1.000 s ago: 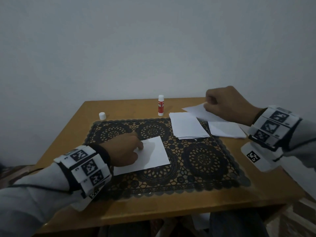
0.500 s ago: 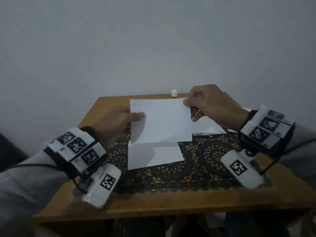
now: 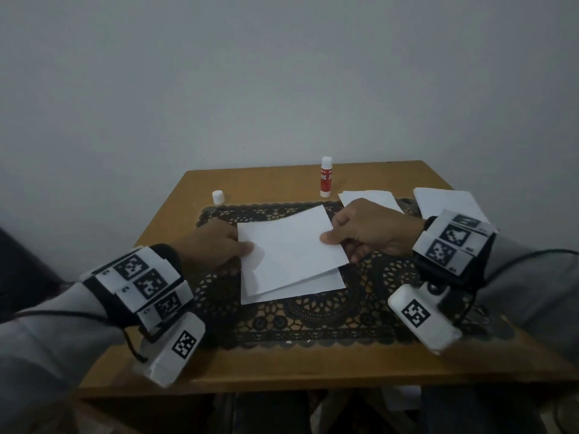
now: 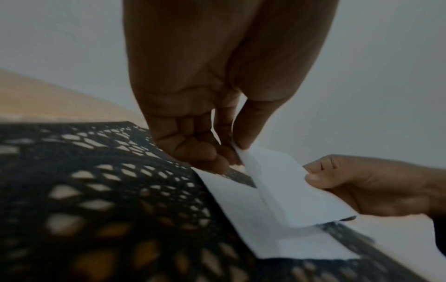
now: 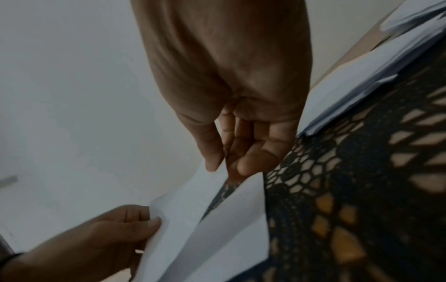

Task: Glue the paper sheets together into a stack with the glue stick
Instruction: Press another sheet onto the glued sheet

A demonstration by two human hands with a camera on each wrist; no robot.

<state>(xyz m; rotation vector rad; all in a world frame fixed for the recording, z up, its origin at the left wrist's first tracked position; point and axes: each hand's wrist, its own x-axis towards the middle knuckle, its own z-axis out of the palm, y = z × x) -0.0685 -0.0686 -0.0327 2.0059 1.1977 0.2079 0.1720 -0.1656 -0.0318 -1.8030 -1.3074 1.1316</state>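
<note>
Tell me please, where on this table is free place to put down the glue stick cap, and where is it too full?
Bare wood shows on the table between the cap and the glue stick, and along the near edge before the lace mat. The mat's near part is also free. Crowded: the mat's middle, with both hands holding a sheet, and the far right paper piles.

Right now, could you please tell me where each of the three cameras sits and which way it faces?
Head: on the person's head, facing forward and down at the table, glue stick and both hands, left hand, right hand, with sleeves and wrist rigs.
Left wrist: along the left hand, which pinches the top sheet; the right hand opposite.
Right wrist: along the right hand pinching that sheet; the left hand opposite.
Shared: both wrist views show the top sheet above the lower sheet on the lace mat.
</note>
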